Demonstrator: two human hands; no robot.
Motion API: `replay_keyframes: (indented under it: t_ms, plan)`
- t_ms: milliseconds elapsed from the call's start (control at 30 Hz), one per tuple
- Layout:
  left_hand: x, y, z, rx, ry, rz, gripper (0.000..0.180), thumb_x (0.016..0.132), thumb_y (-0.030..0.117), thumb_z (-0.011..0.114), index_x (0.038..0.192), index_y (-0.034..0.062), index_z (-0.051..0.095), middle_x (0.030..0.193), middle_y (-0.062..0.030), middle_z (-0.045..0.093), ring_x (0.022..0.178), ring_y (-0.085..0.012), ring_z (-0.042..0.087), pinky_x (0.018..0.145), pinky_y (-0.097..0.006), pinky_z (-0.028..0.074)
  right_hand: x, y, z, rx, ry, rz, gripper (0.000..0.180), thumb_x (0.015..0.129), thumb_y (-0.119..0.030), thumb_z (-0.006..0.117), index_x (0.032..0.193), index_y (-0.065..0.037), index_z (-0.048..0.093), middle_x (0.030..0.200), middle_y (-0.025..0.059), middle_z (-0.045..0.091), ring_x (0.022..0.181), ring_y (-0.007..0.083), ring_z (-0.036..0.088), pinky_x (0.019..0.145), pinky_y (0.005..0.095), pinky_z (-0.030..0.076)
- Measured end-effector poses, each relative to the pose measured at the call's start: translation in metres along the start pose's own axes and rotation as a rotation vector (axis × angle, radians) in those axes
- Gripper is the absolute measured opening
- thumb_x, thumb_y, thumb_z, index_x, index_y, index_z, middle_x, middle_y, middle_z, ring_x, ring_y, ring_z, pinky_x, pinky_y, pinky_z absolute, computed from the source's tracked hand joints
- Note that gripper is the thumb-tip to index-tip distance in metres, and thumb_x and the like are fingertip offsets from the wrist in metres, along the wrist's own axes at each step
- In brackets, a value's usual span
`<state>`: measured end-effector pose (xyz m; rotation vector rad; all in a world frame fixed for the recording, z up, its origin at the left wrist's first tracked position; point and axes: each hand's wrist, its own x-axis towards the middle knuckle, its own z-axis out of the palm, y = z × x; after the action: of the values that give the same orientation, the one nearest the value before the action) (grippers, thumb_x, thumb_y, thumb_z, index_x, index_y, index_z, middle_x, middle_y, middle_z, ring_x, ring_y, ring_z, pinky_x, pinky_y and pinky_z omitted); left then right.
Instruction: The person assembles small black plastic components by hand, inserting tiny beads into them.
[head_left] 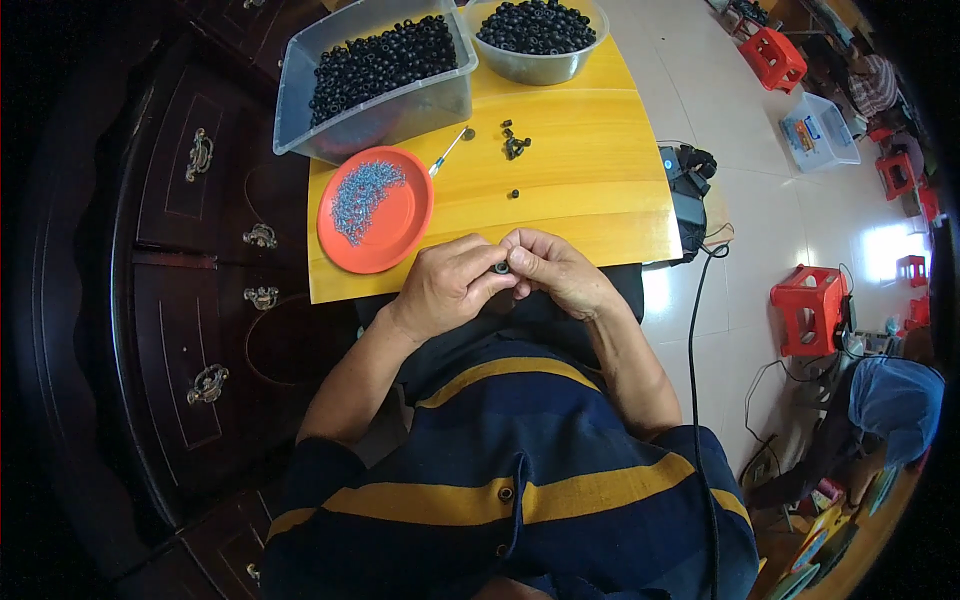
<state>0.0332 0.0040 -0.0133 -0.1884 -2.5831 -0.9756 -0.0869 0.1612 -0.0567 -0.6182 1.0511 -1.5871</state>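
Black ring-shaped part point(501, 268) pinched in fingertips of your left hand point(445, 283), presumably for steadiness; fingers of your right hand point(565, 275) curl beside it, grip unclear. Red plate point(405, 222) likely corrals small metallic pieces point(362, 198) within reach.

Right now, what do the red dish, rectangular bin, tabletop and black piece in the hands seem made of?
Red dish: probably smooth plastic, given its even colour and sheen. Rectangular bin: likely smooth plastic; its walls are translucent. Tabletop: glossy yellow with wood-like grain; varnished wood or laminate. Black piece: perhaps plastic or rubber, being solidly black; finish unclear.
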Motion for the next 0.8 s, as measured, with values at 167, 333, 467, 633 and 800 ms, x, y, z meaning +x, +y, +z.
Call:
replay_keyframes:
  t_ms: [167, 333, 467, 633, 800]
  plan:
    - [0.004, 0.005, -0.001, -0.107, -0.02, -0.069, 0.029, 0.08, 0.013, 0.078, 0.106, 0.005, 0.068, 0.079, -0.0098, 0.062, 0.07, -0.0252, 0.064, 0.06, -0.036, 0.051, -0.003, 0.004, -0.008, 0.126, -0.03, 0.009, 0.035, 0.1, -0.042, 0.056, 0.104, -0.008, 0.06, 0.087, -0.0015, 0.059, 0.075, 0.0072, 0.054, 0.07, 0.0217, 0.048]
    - [0.006, 0.002, 0.0, 0.003, 0.028, 0.027, 0.026, 0.08, 0.013, 0.077, 0.103, 0.0056, 0.068, 0.08, -0.0097, 0.062, 0.071, -0.0269, 0.065, 0.061, -0.036, 0.051, -0.004, 0.003, -0.01, 0.186, -0.012, 0.035, 0.037, 0.101, -0.044, 0.054, 0.107, -0.007, 0.06, 0.089, -0.0001, 0.061, 0.076, 0.0085, 0.055, 0.072, 0.0226, 0.049]
    - [0.005, -0.001, 0.008, -0.002, 0.05, 0.013, 0.028, 0.08, 0.014, 0.077, 0.105, 0.0057, 0.068, 0.08, -0.0095, 0.062, 0.072, -0.0282, 0.065, 0.061, -0.036, 0.051, -0.005, 0.006, -0.014, 0.174, -0.02, 0.022, 0.035, 0.098, -0.039, 0.061, 0.11, -0.006, 0.06, 0.092, 0.0, 0.062, 0.079, 0.0082, 0.058, 0.073, 0.0223, 0.051]
    - [-0.001, -0.002, 0.012, -0.033, -0.027, -0.075, 0.033, 0.08, 0.017, 0.077, 0.11, 0.0059, 0.067, 0.08, -0.0091, 0.062, 0.072, -0.0282, 0.065, 0.062, -0.037, 0.052, -0.004, 0.01, -0.017, 0.002, -0.018, 0.066, 0.026, 0.096, -0.031, 0.066, 0.103, -0.006, 0.064, 0.089, -0.0003, 0.062, 0.079, 0.0077, 0.058, 0.073, 0.0208, 0.049]
    - [-0.004, -0.003, 0.012, -0.2, -0.044, -0.15, 0.052, 0.075, 0.022, 0.084, 0.12, 0.0065, 0.065, 0.077, -0.0055, 0.06, 0.062, -0.018, 0.059, 0.058, -0.03, 0.05, -0.003, 0.007, -0.026, -0.069, -0.122, 0.16, 0.024, 0.098, -0.028, 0.063, 0.104, -0.005, 0.066, 0.091, -0.0016, 0.065, 0.079, 0.0071, 0.058, 0.073, 0.0219, 0.049]
